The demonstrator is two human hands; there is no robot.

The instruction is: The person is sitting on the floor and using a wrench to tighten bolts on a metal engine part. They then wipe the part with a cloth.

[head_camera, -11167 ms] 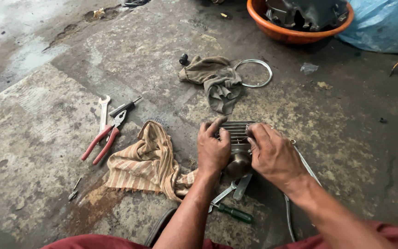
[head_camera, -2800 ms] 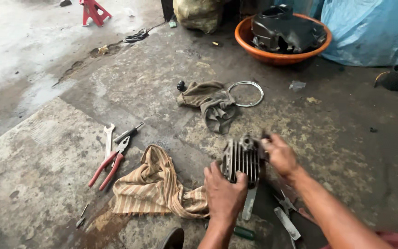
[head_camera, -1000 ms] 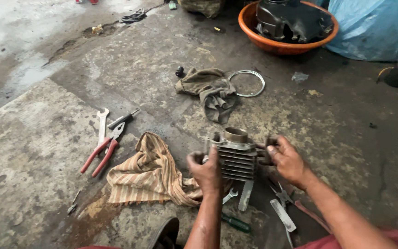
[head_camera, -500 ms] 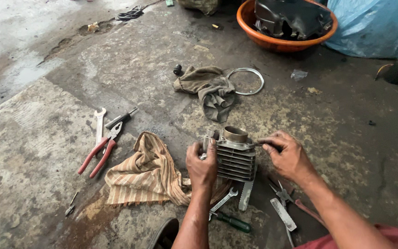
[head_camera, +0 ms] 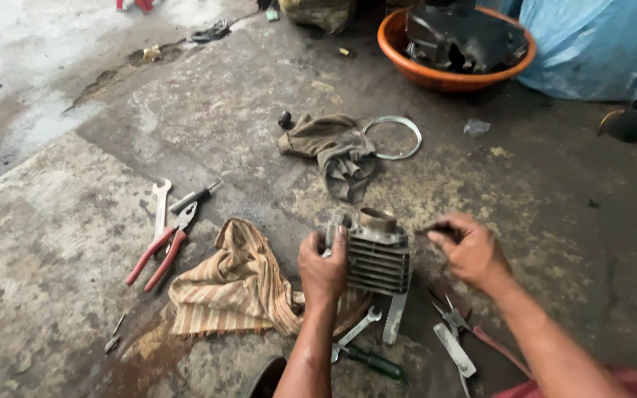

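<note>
My left hand (head_camera: 324, 269) grips the finned metal engine cylinder (head_camera: 377, 250), standing upright on the concrete floor (head_camera: 75, 243) just beside the striped rag (head_camera: 234, 284). It looks heavy, stiff and probably greasy; the fins give the surest hold, so I grab its side. My right hand (head_camera: 470, 250) hovers near the cylinder's right side, fingers pinched on a small dark piece (head_camera: 436, 230) I can't identify. Both forearms reach in from below. 1 red-handled pliers (head_camera: 162, 247) lies well to the left.
</note>
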